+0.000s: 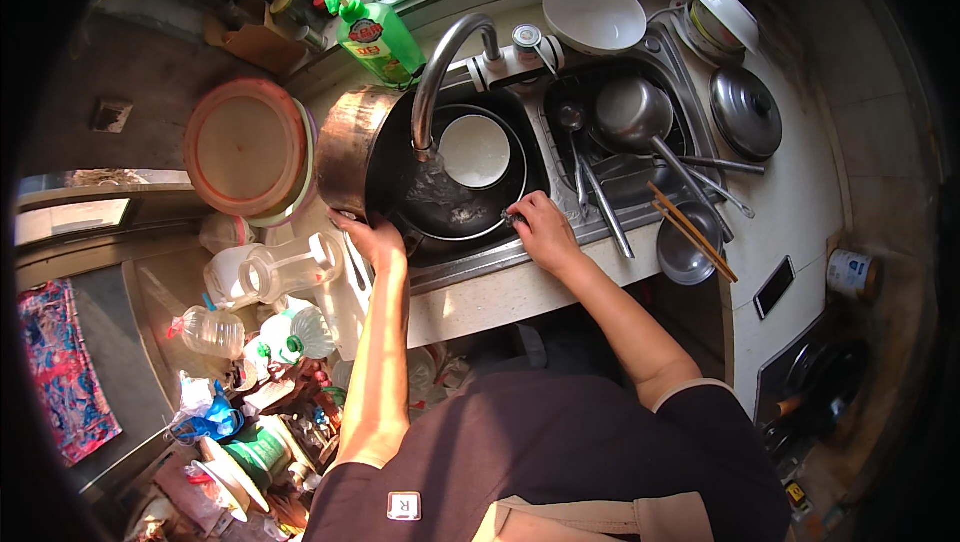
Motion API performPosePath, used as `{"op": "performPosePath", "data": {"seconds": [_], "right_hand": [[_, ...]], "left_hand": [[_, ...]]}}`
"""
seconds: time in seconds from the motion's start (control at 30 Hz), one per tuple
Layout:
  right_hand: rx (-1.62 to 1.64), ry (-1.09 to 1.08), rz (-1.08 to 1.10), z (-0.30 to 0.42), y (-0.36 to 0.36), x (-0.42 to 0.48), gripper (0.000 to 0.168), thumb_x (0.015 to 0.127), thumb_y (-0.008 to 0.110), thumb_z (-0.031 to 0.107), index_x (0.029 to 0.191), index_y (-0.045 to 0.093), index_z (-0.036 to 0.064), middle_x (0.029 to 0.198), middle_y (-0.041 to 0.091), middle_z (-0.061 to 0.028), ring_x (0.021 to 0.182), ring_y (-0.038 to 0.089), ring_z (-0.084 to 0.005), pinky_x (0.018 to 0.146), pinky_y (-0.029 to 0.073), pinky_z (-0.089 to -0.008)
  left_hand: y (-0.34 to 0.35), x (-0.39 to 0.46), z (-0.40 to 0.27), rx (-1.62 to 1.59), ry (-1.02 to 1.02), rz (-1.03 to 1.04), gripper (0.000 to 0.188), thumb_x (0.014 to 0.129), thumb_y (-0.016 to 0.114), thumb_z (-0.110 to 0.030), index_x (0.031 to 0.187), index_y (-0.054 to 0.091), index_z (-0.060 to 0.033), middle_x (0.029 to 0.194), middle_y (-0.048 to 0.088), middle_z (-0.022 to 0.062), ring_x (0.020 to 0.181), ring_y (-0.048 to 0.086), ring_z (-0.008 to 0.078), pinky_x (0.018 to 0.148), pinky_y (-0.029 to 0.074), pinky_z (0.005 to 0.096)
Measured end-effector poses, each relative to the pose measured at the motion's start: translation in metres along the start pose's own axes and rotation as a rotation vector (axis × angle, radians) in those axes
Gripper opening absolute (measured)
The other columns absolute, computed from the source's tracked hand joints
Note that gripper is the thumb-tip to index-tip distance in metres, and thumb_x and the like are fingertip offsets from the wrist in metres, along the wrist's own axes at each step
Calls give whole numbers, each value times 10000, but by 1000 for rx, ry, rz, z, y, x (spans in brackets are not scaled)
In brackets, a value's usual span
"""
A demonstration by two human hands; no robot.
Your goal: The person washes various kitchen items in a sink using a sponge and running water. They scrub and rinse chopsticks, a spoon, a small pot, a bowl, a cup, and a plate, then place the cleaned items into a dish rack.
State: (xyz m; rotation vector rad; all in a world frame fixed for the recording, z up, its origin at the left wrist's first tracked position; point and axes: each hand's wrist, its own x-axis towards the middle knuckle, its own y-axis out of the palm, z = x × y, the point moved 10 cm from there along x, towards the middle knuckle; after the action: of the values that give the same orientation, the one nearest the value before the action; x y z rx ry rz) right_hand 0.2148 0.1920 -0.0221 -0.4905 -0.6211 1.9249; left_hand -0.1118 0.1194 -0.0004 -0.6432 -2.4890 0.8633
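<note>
My left hand [373, 239] grips the lower side of a large metal pot [349, 148], which is tilted with its dark opening facing the faucet [450, 54]. My right hand [541, 231] pinches a dark scouring pad [514, 219] at the near right rim of a black wok [457, 223] in the left sink basin. Water stands in the wok, stirred under the faucet's spout. A white bowl [475, 152] lies in the wok. The inside of the pot is mostly in shadow.
The right basin holds a metal saucepan [634, 107] and ladles. Chopsticks [694, 233] lie across a metal bowl [684, 261] near a phone [774, 288]. A green soap bottle [382, 39] stands behind the pot. Round plastic lids [244, 148] and several plastic bottles [214, 331] are at left.
</note>
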Motion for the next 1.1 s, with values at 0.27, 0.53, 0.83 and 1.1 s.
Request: {"op": "performPosePath", "data": {"seconds": [0.27,0.53,0.83,1.1], "right_hand": [[-12,-43,-14,8,4,-3,184,853,640,73,1037,642,82,1053,558,-100,1008,584,-301,869,496,-395],[-11,-45,2,10,16,-2,214,829,655,55,1038,657,99,1075,557,-92,1041,568,-304,886,506,-409],[-26,-27,13,9,22,-4,201,821,653,46,1008,658,119,1078,551,-85,1030,562,-309,874,511,-422],[-45,-60,17,15,29,1,195,822,648,51,1008,656,110,1042,552,-93,997,570,-301,867,507,-415]], "left_hand": [[-40,-1,-39,-13,224,-127,864,846,511,117,1549,31,-30,1557,227,267,1416,326,350,1176,238,439],[-81,6,-42,-528,179,-119,626,1026,439,-144,1556,108,-119,1574,242,139,1391,349,259,1173,265,417],[-124,2,-73,-658,243,-28,628,1043,315,-486,1555,178,-149,1579,260,85,1429,315,280,1201,249,456],[-160,0,-68,-407,380,-153,602,1036,447,-291,1537,193,-74,1529,327,164,1340,439,307,1171,325,456]]}}
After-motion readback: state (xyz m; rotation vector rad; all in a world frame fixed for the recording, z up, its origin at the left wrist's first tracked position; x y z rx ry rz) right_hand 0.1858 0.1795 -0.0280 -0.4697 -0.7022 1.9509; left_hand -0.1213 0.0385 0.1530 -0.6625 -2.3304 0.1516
